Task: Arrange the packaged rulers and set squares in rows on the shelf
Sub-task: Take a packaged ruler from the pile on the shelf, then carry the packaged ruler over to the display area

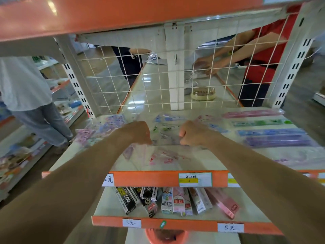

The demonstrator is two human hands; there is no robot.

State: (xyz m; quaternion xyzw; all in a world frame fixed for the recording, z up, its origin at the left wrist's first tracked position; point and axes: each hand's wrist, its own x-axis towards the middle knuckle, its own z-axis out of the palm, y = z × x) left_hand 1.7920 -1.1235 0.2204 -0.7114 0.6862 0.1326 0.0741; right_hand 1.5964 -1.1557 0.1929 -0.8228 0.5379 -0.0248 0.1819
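Head view. The left hand (139,132) and the right hand (191,133) are both curled closed. Each pinches one end of a clear packet (164,133) with green print, held low over the middle of the shelf (202,161).

Just nearer the person than the grip, a pink-printed packet (163,157) lies flat on the shelf. To the right of the right hand, four packaged rulers (270,132) lie in a row, one behind another: pink farthest, then green, blue and purple. Left of the left hand, purple and blue packets (109,123) overlap loosely. Beyond the grip, a wire grid (140,85) and a white post (175,76) close off the back of the shelf. A person in a white shirt (22,81) stands well off to the left.

The fingertips are tucked under the knuckles, so how they clamp the film cannot be seen. Glare on the plastic blurs the held packet's outline, and whether it holds a ruler or a set square cannot be told. Another person's hands and red top show through the grid, blurred. The frame cuts off the right end of the shelf.

An orange front lip (158,178) with price labels runs under both forearms. An orange upper shelf (105,14) hangs overhead. Bare shelf surface lies between the right hand and the lip. Small boxes (175,201) stand on the shelf below.
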